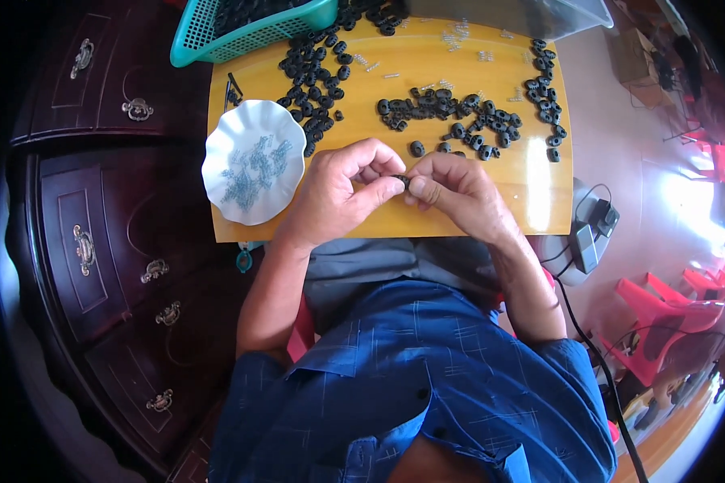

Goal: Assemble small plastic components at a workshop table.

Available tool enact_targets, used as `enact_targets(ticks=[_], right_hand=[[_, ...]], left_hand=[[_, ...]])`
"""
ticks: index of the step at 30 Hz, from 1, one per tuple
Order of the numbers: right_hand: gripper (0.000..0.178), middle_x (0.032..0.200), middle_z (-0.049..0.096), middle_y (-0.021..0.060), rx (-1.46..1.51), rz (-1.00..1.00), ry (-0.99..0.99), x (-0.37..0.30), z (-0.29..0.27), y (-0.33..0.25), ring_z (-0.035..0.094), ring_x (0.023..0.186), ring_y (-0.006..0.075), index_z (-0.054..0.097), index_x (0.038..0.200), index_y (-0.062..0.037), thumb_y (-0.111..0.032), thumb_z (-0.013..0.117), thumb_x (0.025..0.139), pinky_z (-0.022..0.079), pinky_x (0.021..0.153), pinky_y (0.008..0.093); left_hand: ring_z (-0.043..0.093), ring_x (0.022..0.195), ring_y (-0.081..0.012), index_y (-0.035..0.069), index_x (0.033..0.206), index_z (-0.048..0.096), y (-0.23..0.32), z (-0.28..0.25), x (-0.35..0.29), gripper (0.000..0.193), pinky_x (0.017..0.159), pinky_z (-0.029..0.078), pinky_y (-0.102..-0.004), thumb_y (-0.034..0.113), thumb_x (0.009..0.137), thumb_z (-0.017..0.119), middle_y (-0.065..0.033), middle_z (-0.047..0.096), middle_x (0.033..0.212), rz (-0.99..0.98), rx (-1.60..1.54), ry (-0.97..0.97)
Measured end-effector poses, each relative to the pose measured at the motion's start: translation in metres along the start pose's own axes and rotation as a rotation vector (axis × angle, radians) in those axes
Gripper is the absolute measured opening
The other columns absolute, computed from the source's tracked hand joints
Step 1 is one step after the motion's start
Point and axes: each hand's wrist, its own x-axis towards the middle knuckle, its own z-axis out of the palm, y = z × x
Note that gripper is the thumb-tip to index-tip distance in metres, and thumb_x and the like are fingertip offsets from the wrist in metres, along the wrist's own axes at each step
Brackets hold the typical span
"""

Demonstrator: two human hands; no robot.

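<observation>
Close to the table's near edge, my left hand (pixel 348 187) and my right hand (pixel 459 193) meet fingertip to fingertip. Between them they pinch a small black cord lock (pixel 403 182), mostly covered by the fingers. Just beyond lie loose black cord-lock parts (pixel 491 121), oval and with holes. To the left of my left hand stands a white wavy-rimmed bowl (pixel 275 205) with many small metal springs (pixel 258 171) in it. More black pieces (pixel 314 80) are heaped beyond that bowl, and a row of them (pixel 543 97) runs along the table's right side.
A green plastic basket (pixel 258 42) of black parts stands at the far left table edge, a translucent bin (pixel 540 18) at the far right. Loose springs (pixel 455 34) lie between. Dark drawers (pixel 80 241) flank the left; a stool with power adapters (pixel 584 245) stands right.
</observation>
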Motion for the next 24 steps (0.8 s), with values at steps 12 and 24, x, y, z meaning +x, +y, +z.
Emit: enact_targets(ticks=[12,24], right_hand=[[0.019,0.088,0.068,0.0025,0.147,0.007,0.062,0.001,0.011,0.002,0.059,0.08,0.0085,0.065,0.099,-0.0007,-0.019,0.06,0.102,0.05,0.077,0.025],[0.015,0.087,0.064,-0.0013,0.327,-0.033,0.147,0.004,0.01,0.013,0.056,0.081,0.0067,0.065,0.098,-0.002,-0.015,0.06,0.102,0.046,0.078,0.0224]], left_hand=[[0.069,0.086,-0.0134,-0.002,0.116,0.067,0.009,0.009,0.004,0.026,0.079,0.055,-0.0264,0.003,0.091,0.071,-0.0091,0.072,0.1,0.141,0.159,0.119],[0.072,0.093,-0.0314,0.003,0.116,0.067,0.006,0.024,0.01,0.041,0.079,0.059,-0.0384,0.002,0.077,0.08,-0.0139,0.073,0.102,0.429,0.561,0.163]])
